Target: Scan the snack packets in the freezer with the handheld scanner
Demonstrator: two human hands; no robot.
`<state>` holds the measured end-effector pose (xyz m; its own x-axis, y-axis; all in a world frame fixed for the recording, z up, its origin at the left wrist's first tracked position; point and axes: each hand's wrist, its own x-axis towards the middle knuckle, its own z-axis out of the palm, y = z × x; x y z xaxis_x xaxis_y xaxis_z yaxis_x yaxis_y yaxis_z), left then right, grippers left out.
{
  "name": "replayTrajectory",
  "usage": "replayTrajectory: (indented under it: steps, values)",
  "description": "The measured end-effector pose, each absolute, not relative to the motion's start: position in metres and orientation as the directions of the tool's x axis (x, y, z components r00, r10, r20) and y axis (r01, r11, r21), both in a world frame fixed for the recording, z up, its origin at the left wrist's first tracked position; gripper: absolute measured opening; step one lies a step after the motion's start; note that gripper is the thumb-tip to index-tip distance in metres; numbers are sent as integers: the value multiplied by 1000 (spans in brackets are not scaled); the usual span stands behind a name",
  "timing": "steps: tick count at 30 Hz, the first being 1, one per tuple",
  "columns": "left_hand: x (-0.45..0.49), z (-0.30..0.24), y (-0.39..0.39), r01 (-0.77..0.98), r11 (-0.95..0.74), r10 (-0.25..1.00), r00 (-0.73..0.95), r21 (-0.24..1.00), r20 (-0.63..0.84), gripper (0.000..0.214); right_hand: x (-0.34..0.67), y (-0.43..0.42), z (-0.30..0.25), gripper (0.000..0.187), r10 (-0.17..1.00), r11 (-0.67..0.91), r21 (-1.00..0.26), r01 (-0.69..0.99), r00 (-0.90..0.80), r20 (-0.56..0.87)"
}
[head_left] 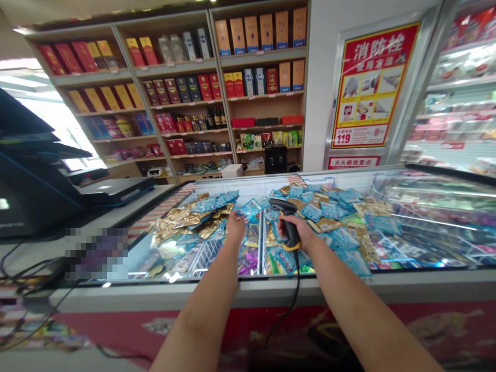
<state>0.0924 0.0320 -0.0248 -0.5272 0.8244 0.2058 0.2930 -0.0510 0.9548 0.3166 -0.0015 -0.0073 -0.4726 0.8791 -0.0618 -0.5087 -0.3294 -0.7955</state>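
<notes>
My right hand (304, 233) is wrapped around the grip of a black and yellow barcode scanner (291, 235), whose head points to the left. A cable runs down from the scanner's handle over the front of the freezer. My left hand (235, 226) is closed at the edge of a shiny blue packet (251, 207); its fingertips are partly hidden. Blue and gold packets lie in a heap (186, 219) left of my left hand. Another, larger heap of blue and gold packets (329, 209) spreads behind and to the right of the scanner.
The packets lie on the glass top of a chest freezer (147, 258), with wire baskets (209, 256) and goods below the glass. A dark checkout machine (31, 181) and a flat scale (118, 190) stand at left. Shelves of boxed bottles (178, 98) line the back wall.
</notes>
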Motion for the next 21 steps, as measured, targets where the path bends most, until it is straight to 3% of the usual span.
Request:
replayTrajectory:
  steps: [21]
  values:
    - [90, -27, 36, 287, -62, 812, -542, 956, 216, 27, 316, -3, -5, 20, 887, -332, -791, -513, -455, -77]
